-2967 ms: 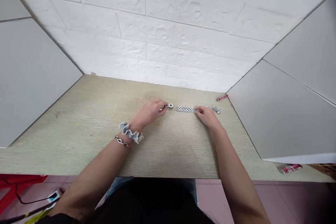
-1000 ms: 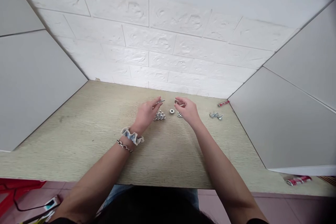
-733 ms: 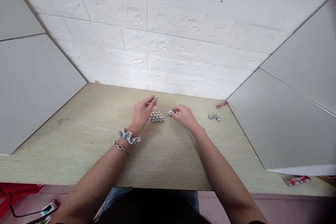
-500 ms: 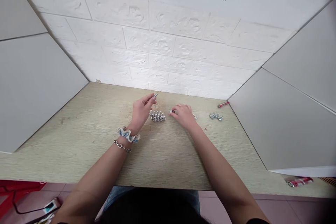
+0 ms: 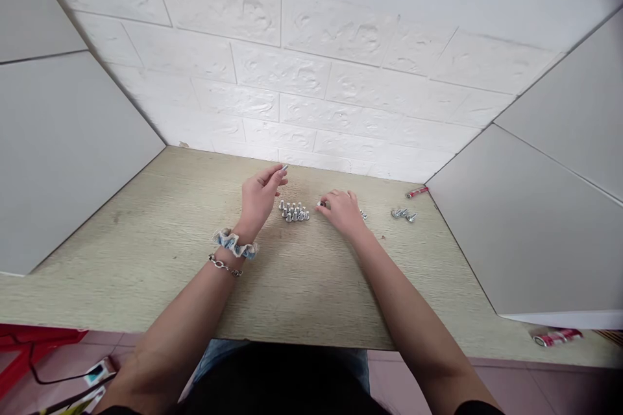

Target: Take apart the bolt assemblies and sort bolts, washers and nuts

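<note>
A thin silver bolt (image 5: 285, 168) is pinched between the thumb and fingertips of my left hand (image 5: 257, 200), raised above the board near the wall. Just right of that hand, several silver bolts (image 5: 294, 212) are packed close together, standing on their heads. My right hand (image 5: 341, 209) hovers low beyond this group, its thumb and forefinger closed on a small silver piece (image 5: 320, 203) with a dark middle, too small to name surely. Part of a little pile of silver nuts (image 5: 363, 214) shows behind the right hand, which hides the rest.
Farther right lies a loose cluster of silver screws (image 5: 403, 214). One red tube (image 5: 417, 192) rests by the right panel (image 5: 549, 227), another red tube (image 5: 557, 337) at the front right edge. A white brick-pattern wall (image 5: 302, 104) and a left panel (image 5: 78, 162) bound the wooden surface (image 5: 302, 285).
My left hand has moved slightly up and left with the bolt, away from the standing group. The right hand keeps its pinch in nearly the same place. The view has shifted a little.
</note>
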A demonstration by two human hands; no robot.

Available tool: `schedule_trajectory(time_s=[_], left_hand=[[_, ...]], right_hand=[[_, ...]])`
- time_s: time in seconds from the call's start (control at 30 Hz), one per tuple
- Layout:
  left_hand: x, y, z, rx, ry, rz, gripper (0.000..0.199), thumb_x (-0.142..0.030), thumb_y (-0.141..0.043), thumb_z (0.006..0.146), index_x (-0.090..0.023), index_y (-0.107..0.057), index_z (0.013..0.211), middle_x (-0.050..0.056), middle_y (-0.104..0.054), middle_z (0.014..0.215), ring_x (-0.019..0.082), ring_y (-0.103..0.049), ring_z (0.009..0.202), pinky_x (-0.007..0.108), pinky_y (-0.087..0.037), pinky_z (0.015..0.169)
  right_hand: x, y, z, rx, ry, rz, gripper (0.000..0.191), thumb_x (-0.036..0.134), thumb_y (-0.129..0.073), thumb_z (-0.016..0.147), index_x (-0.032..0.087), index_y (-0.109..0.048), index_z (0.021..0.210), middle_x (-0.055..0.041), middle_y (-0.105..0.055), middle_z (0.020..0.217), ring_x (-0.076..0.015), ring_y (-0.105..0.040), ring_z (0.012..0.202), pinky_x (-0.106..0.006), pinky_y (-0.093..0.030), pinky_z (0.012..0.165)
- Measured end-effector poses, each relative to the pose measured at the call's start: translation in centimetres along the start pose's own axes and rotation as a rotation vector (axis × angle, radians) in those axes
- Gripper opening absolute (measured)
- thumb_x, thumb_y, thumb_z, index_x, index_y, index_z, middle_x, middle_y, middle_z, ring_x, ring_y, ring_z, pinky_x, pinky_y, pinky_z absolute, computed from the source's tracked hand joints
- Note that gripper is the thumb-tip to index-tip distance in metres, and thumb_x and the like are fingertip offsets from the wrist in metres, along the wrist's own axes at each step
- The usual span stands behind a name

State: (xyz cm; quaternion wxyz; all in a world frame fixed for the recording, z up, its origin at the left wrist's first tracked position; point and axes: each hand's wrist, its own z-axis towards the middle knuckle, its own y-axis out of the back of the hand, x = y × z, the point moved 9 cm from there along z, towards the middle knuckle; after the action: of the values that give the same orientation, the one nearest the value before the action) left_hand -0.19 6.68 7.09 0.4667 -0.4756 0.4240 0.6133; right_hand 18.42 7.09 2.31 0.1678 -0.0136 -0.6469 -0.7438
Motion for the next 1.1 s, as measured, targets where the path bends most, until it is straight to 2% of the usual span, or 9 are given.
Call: schedule_trajectory(time_s=[0.17, 0.3, 0.4, 0.47, 0.53, 0.67, 0.73, 0.93, 1.1], left_hand=[[0.7, 0.1, 0.4, 0.008, 0.042, -0.081, 0.03, -0.033, -0.053, 0.08, -0.015, -0.063, 0.101, 0.009, -0.066, 0.096, 0.017, -0.064, 0.082, 0.017, -0.045, 0.051], [2.5, 0.7, 1.3, -0.007, 0.163, -0.274, 0.026, -0.029, -0.054, 0.079, -0.014, -0.061, 0.099, 0.009, -0.064, 0.097, 0.012, -0.062, 0.079, 0.016, -0.046, 0.056], [3.8, 1.2, 1.9, -0.009, 0.258, -0.408, 0.019, -0.021, -0.052, 0.077, -0.013, -0.06, 0.092, 0.006, -0.063, 0.087, 0.007, -0.059, 0.072, 0.016, -0.047, 0.061], [4.2, 1.4, 2.1, 0.023, 0.291, -0.408, 0.017, -0.019, -0.052, 0.076, -0.013, -0.06, 0.089, 0.005, -0.062, 0.081, 0.007, -0.059, 0.07, 0.017, -0.047, 0.064], [4.2, 1.6, 2.3, 0.085, 0.274, -0.25, 0.019, -0.021, -0.053, 0.074, -0.014, -0.06, 0.091, 0.005, -0.062, 0.081, 0.01, -0.059, 0.073, 0.02, -0.047, 0.067], [3.4, 2.2, 2.5, 0.111, 0.071, 0.509, 0.022, -0.021, -0.054, 0.07, -0.015, -0.062, 0.089, 0.008, -0.065, 0.084, 0.02, -0.06, 0.081, 0.029, -0.045, 0.071], [3.3, 1.7, 2.2, 0.146, -0.002, 0.768, 0.021, -0.021, -0.051, 0.07, -0.016, -0.063, 0.086, 0.009, -0.066, 0.085, 0.022, -0.06, 0.081, 0.03, -0.044, 0.07], [3.8, -0.5, 0.9, 0.372, -0.036, 0.936, 0.014, -0.027, -0.052, 0.069, -0.018, -0.062, 0.069, 0.006, -0.067, 0.076, 0.02, -0.059, 0.07, 0.026, -0.04, 0.058], [4.0, -1.2, 0.6, 0.456, -0.045, 0.965, 0.011, -0.023, -0.053, 0.067, -0.019, -0.063, 0.067, 0.005, -0.067, 0.075, 0.019, -0.06, 0.069, 0.025, -0.039, 0.055]], right_hand=[[0.0, -0.1, 0.0, -0.001, -0.001, -0.014, 0.025, 0.04, -0.05, 0.083, 0.019, -0.062, 0.09, -0.007, -0.061, 0.1, -0.02, -0.052, 0.098, -0.045, -0.018, 0.099], [0.0, 0.3, -0.1, -0.037, -0.009, 0.013, 0.032, 0.044, -0.046, 0.084, 0.019, -0.061, 0.094, -0.0078, -0.06, 0.104, -0.0209, -0.051, 0.101, -0.048, -0.017, 0.1], [0.0, 0.8, -0.3, -0.063, -0.018, 0.038, 0.032, 0.044, -0.043, 0.085, 0.019, -0.061, 0.095, -0.0085, -0.06, 0.106, -0.0212, -0.051, 0.101, -0.049, -0.016, 0.101], [-0.1, 1.2, -0.5, -0.09, -0.027, 0.061, 0.03, 0.042, -0.043, 0.085, 0.02, -0.061, 0.095, -0.0087, -0.059, 0.107, -0.0216, -0.05, 0.102, -0.05, -0.015, 0.101], [-0.3, 1.6, -0.6, -0.119, -0.037, 0.089, 0.028, 0.039, -0.042, 0.085, 0.02, -0.061, 0.094, -0.0084, -0.059, 0.108, -0.0218, -0.05, 0.102, -0.051, -0.014, 0.101], [-0.6, 2.1, -0.9, -0.152, -0.043, 0.122, 0.026, 0.036, -0.04, 0.086, 0.021, -0.06, 0.093, -0.0075, -0.06, 0.107, -0.0215, -0.051, 0.103, -0.052, -0.012, 0.102], [-0.6, 2.3, -0.9, -0.17, -0.044, 0.126, 0.027, 0.035, -0.039, 0.086, 0.02, -0.058, 0.098, -0.0084, -0.06, 0.108, -0.0215, -0.051, 0.103, -0.052, -0.011, 0.103], [-0.7, 3.8, -1.2, -0.241, -0.055, 0.132, 0.031, 0.032, -0.039, 0.085, 0.019, -0.052, 0.11, -0.0099, -0.059, 0.108, -0.022, -0.051, 0.104, -0.053, -0.01, 0.103], [0.5, 7.8, -2.1, -0.39, -0.008, 0.137, 0.03, 0.033, -0.04, 0.084, 0.02, -0.052, 0.109, -0.0083, -0.059, 0.107, -0.0219, -0.051, 0.103, -0.053, -0.007, 0.104]])
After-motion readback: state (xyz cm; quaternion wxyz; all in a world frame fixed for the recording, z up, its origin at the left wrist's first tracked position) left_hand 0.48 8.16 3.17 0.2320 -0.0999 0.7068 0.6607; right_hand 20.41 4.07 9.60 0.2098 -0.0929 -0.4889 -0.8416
